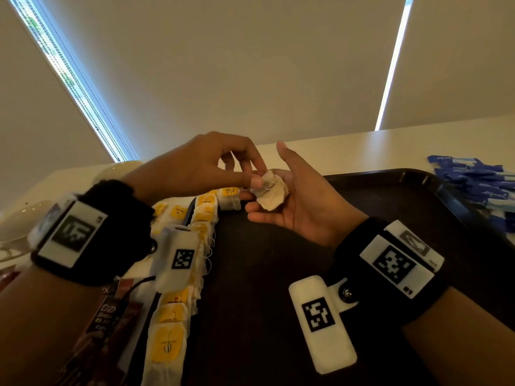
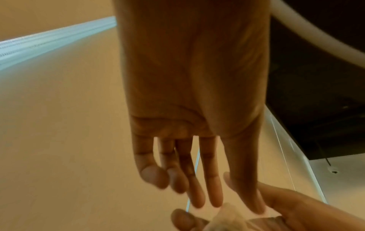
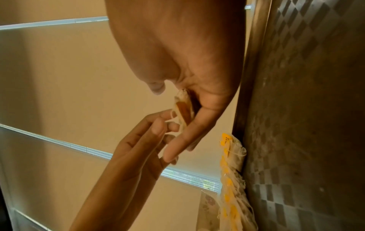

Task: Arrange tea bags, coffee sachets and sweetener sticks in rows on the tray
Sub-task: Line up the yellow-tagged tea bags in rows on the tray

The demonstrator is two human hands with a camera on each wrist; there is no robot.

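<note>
My right hand [image 1: 289,190] lies palm up over the far part of the dark tray [image 1: 278,302], thumb raised. A small stack of tea bags [image 1: 271,195] rests on its fingers [image 3: 185,137]. My left hand [image 1: 257,181] reaches in from the left and pinches the top tea bag [image 2: 231,218] at its edge with thumb and fingertips. A row of tea bags with yellow tags [image 1: 170,316] runs along the tray's left side, and also shows in the right wrist view [image 3: 235,156]. Blue sweetener sticks [image 1: 479,185] lie heaped beyond the tray's right rim. Brown coffee sachets [image 1: 108,316] lie left of the tray.
The tray sits on a cream counter [image 1: 362,149] below drawn window blinds. White crockery [image 1: 16,218] stands at the far left. More tea bags [image 1: 172,211] lie on the counter beside the tray's left rim. The tray's middle and right are bare.
</note>
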